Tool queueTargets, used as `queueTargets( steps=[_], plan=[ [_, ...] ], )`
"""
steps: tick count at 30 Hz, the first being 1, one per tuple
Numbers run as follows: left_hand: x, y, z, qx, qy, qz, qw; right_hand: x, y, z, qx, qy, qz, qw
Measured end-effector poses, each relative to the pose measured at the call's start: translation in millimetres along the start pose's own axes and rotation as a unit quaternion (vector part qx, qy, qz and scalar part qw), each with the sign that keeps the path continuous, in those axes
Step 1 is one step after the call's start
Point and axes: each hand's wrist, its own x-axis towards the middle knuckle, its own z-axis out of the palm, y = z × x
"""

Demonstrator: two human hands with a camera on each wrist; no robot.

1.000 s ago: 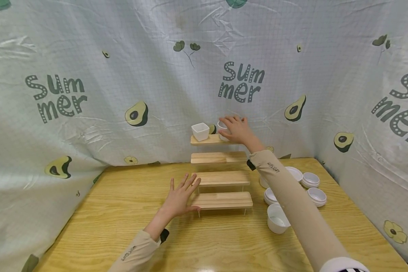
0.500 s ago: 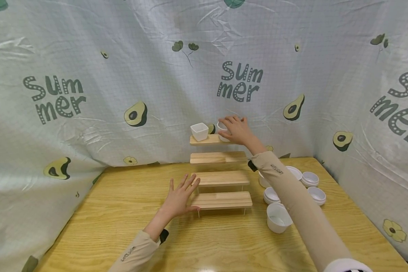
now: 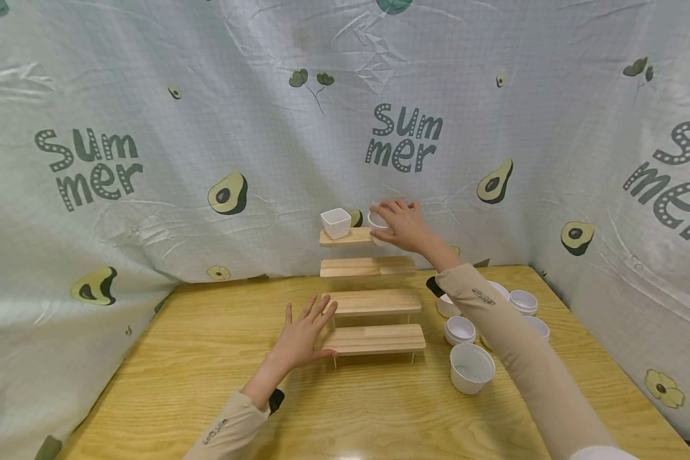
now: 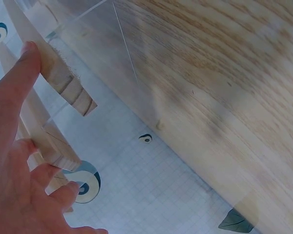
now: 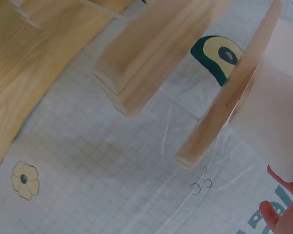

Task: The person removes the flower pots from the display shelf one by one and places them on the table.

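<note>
A wooden stepped stand (image 3: 370, 300) with several narrow planks rises at the middle of the table. My left hand (image 3: 299, 338) spreads its fingers along the stand's left side; in the left wrist view, the thumb (image 4: 20, 70) lies against one plank end and fingertips touch another. Up at the top plank (image 3: 345, 237), my right hand (image 3: 405, 225) holds a round white cup (image 3: 377, 222) near its rim, thumb in front and fingers over the far side. A square white cup (image 3: 336, 224) stands to its left. The right wrist view shows the cup's pale wall (image 5: 271, 122) close over the plank.
On the table's right side are several white round containers, among them a deep cup (image 3: 472, 369) in front and a shallow dish (image 3: 460, 329) behind it. My right forearm (image 3: 517, 358) covers some of them. A printed cloth (image 3: 264, 147) hangs close behind the stand.
The round cup has come slightly down and forward in the right hand. The right forearm has shifted a little, showing more of a shallow dish. The left hand stays at the stand.
</note>
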Motion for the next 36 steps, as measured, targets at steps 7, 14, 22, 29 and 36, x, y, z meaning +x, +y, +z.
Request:
queueTargets(
  steps=[7, 14, 22, 29, 36],
  plan=[
    [-0.2, -0.2, 0.5, 0.000, 0.002, 0.001, 1.0000, -12.4, -5, -2, -0.027, 0.028, -0.035, 0.9986],
    [0.2, -0.3, 1.1, -0.009, 0.004, 0.002, 0.9999, -24.6, -8, 2, -0.034, 0.052, -0.065, 0.9960],
    [1.3, -0.8, 2.4, -0.007, 0.002, -0.001, 1.0000, -36.6, -9, 5, -0.025, 0.070, -0.090, 0.9931],
    [1.0, -1.5, 2.0, -0.003, 0.001, -0.001, 1.0000, -51.7, -10, 6, -0.023, 0.053, -0.097, 0.9936],
    [1.0, -1.4, 1.4, 0.000, 0.001, -0.001, 1.0000, -67.3, -12, 8, -0.030, 0.066, -0.118, 0.9904]
  ],
)
